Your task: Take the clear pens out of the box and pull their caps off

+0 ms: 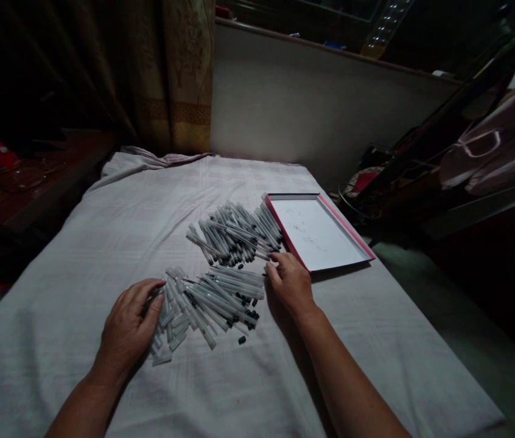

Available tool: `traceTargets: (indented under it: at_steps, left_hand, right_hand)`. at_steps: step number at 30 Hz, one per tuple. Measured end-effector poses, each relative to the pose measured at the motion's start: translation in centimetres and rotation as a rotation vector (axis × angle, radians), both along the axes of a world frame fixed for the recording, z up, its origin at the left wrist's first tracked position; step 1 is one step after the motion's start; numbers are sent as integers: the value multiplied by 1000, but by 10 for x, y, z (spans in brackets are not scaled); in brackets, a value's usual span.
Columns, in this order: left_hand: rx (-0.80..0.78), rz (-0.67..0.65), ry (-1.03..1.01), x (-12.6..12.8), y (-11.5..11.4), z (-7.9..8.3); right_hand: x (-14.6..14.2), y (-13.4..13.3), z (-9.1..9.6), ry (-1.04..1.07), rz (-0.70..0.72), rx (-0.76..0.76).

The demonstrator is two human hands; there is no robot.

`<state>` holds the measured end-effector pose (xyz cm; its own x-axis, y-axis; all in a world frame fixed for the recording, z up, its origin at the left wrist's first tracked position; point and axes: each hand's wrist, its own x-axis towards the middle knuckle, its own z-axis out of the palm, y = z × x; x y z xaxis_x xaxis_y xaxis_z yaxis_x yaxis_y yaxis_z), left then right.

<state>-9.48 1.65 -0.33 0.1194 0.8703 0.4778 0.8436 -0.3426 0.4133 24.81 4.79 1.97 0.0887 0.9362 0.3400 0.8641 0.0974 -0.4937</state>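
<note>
My left hand is at the left edge of the nearer pile of clear pen parts, its fingers curved and thumb a little apart from them. The fingertips touch or hover by short clear caps; I see nothing held there. At the other side, my right hand pinches a slim pen between thumb and forefinger, beside the right end of the piles. Behind lies a second heap of clear pens with dark ends. Small black plugs are scattered at the near pile's right side.
A shallow red-rimmed box lid with a white inside lies right of the far heap. Everything rests on a pale cloth-covered table. A curtain and low wall stand behind; a dark rack with hanging cloth is at right.
</note>
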Motion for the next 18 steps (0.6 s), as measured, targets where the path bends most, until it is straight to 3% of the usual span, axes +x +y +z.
traceTargets:
  at_steps: [3,6,18]
  left_hand:
    - [18,-4,0,1,0,2]
    - [21,8,-18,2,0,6]
    - [-9,-8,-111,6,-1,12]
  right_hand:
    - [5,13,-5,-102,-102,-102]
    - [5,18,-10,-119,-113,-148]
    - [7,20,-14,-20,-109,-112]
